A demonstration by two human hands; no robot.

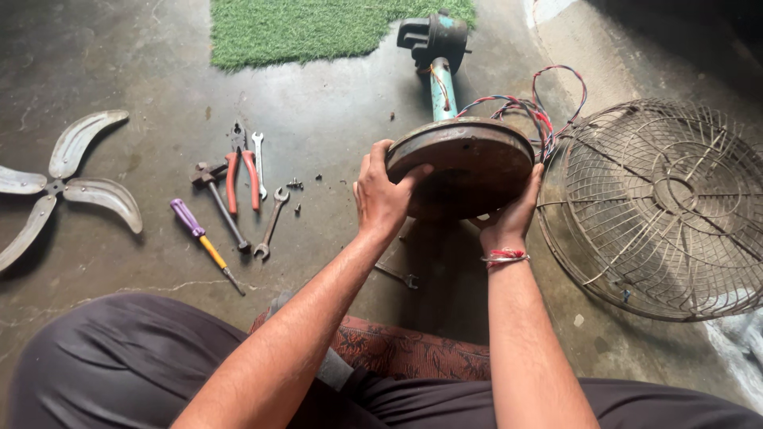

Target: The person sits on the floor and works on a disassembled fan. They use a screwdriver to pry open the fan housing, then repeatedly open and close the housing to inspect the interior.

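Observation:
Both my hands hold up a round, rusty brown fan base (pixel 465 163), tilted with its underside toward me. My left hand (pixel 384 193) grips its left rim, thumb over the edge. My right hand (pixel 511 213), a red thread on the wrist, supports its lower right rim. A teal stand pole (pixel 442 89) runs from the base away from me to a dark bracket (pixel 433 37). Twisted red, blue and white wires (pixel 534 111) trail from the pole's right side.
A wire fan guard (pixel 664 202) lies on the concrete at right. A metal fan blade (pixel 60 187) lies at far left. Red-handled pliers (pixel 241 171), spanners (pixel 270 222), a hammer (pixel 218 202) and a purple-handled screwdriver (pixel 200 241) lie left of my hands. A green mat (pixel 310 28) lies beyond.

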